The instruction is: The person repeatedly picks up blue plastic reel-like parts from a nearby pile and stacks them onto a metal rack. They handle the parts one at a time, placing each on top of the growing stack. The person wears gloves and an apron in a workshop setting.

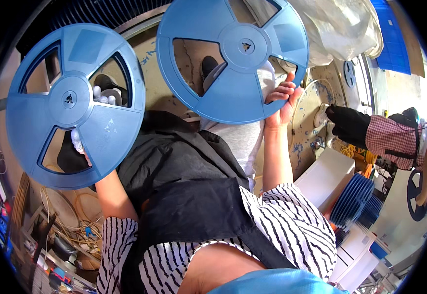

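Observation:
My left hand (94, 100), in a white glove, grips a large blue plastic reel (32, 117) with a round hub and three cut-out windows; the fingers show through two windows. My right hand (283, 100), bare, holds a second blue reel (233, 93) of the same kind by its lower right rim. Both reels are held up flat toward the camera, side by side and apart. Below them lie my black apron and striped sleeves.
Another person's black-gloved hand (348, 125) with a checked sleeve reaches in from the right toward a round tan disc (306, 122). A white box (326, 176) and a stack of blue reels (353, 198) stand lower right. Cables and clutter (71, 228) lie lower left.

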Action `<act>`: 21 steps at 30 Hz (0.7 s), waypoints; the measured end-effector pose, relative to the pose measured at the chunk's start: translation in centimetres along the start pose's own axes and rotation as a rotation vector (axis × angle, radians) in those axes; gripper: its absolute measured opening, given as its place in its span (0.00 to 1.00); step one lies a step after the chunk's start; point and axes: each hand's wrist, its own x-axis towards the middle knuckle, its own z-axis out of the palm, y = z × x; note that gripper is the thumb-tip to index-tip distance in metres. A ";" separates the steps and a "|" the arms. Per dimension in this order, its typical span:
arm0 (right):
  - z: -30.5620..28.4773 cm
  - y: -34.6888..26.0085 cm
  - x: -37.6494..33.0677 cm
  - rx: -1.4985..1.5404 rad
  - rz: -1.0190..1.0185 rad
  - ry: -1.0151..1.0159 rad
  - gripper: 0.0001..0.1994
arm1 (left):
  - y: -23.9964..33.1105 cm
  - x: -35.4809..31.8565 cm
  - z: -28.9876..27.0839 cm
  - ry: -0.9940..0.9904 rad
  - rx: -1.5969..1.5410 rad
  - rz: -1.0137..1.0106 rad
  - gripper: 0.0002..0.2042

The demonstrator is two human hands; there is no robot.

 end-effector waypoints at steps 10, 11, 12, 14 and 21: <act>0.7 1.2 0.8 0.009 0.010 0.010 0.25 | -1.8 -0.2 1.7 0.278 0.203 -0.122 0.38; 0.7 1.2 0.8 -0.029 0.005 0.003 0.25 | -1.9 0.1 0.9 0.311 0.243 -0.113 0.35; 0.8 1.6 1.0 -0.064 0.011 -0.003 0.26 | -2.1 0.2 0.7 0.350 0.284 -0.092 0.33; 1.9 2.9 1.1 -0.296 -0.035 -0.027 0.31 | -3.2 0.6 -0.4 0.313 0.420 -0.022 0.24; 11.9 21.0 -1.1 -1.808 -0.071 -0.674 0.35 | -9.0 0.8 0.3 0.404 -0.097 -0.170 0.21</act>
